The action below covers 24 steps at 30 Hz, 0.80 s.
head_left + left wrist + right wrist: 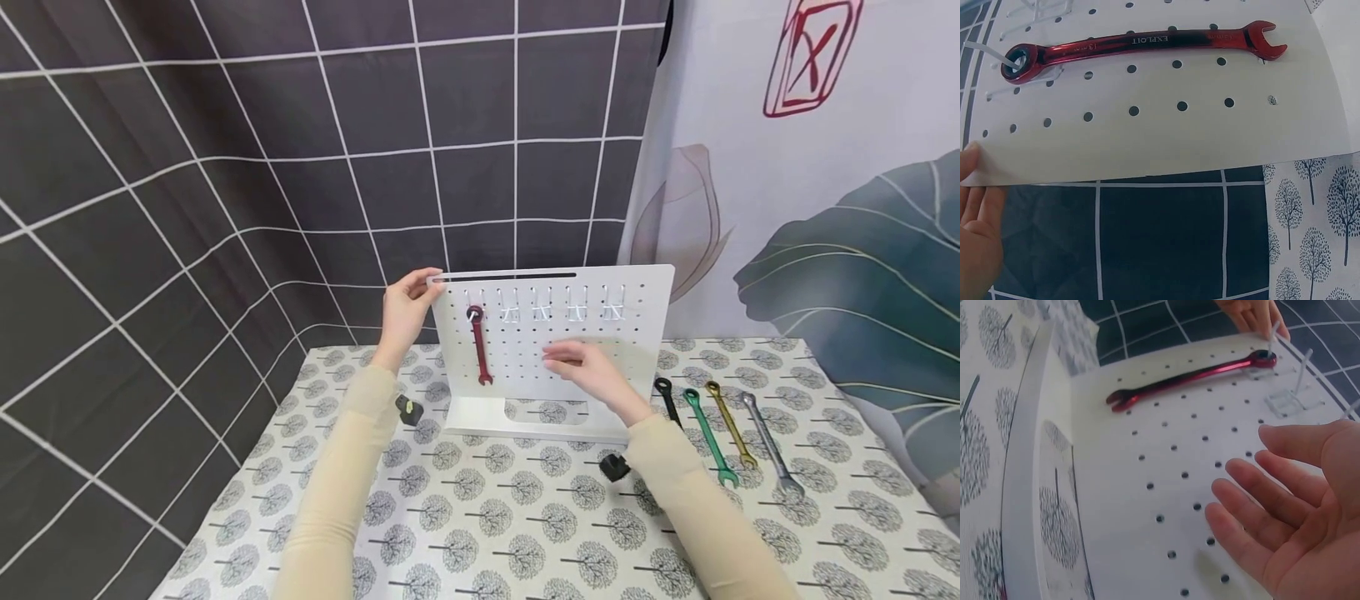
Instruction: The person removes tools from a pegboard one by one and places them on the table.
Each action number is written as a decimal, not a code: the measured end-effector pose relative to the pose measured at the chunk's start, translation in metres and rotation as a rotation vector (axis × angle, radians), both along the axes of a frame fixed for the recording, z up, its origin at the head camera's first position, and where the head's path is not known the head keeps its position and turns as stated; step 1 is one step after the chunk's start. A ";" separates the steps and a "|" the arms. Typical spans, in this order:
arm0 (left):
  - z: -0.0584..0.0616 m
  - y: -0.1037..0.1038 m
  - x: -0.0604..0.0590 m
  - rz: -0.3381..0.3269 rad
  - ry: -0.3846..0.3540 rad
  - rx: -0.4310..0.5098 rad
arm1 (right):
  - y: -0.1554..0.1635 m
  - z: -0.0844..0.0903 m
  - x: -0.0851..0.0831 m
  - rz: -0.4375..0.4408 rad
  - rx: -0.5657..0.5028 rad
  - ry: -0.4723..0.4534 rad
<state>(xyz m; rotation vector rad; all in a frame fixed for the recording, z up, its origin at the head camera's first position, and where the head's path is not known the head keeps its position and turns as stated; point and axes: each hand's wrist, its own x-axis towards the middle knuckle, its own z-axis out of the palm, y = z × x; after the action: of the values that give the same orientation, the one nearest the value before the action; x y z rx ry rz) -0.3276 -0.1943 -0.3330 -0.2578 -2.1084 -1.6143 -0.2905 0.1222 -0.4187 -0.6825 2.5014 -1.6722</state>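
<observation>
A white pegboard [517, 358] stands upright on its base, with a red wrench [481, 346] hanging by its ring end from the leftmost hook. My left hand [406, 312] grips the board's upper left corner, thumb in front and fingers behind, as the left wrist view also shows. In front of the board my right hand [592, 371] holds nothing, its fingers loosely extended. The right wrist view shows the right hand's fingers [1254, 506] apart from the board's face. Several wire hooks [576, 304] to the right of the red wrench carry nothing.
On the patterned tablecloth [525, 533], right of the board, lie a black wrench [666, 398], a green wrench [710, 437], a gold wrench [731, 423] and a silver wrench [772, 446]. A dark tiled-pattern curtain [360, 192] hangs behind the board.
</observation>
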 end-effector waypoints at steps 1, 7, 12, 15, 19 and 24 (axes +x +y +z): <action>0.000 0.000 0.000 -0.001 0.006 0.000 | -0.004 0.001 0.000 0.005 -0.003 -0.004; -0.002 -0.001 0.001 -0.004 0.026 0.001 | -0.027 0.001 -0.003 0.037 -0.023 0.009; -0.001 -0.001 -0.001 -0.003 0.007 0.000 | -0.041 0.004 -0.005 0.032 -0.008 0.020; 0.006 0.002 0.005 -0.003 -0.003 -0.012 | -0.049 0.005 -0.006 0.039 -0.007 0.017; 0.006 0.003 0.005 -0.007 0.019 -0.014 | -0.058 0.007 -0.008 0.047 -0.022 0.016; 0.000 0.001 0.001 -0.008 0.034 -0.005 | -0.069 0.006 -0.011 0.044 -0.014 0.016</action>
<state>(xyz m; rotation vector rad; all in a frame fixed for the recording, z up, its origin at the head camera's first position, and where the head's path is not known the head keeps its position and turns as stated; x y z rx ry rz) -0.3269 -0.1936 -0.3332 -0.2941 -2.0886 -1.5984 -0.3018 0.0531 -0.4127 -0.7495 2.4690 -1.6776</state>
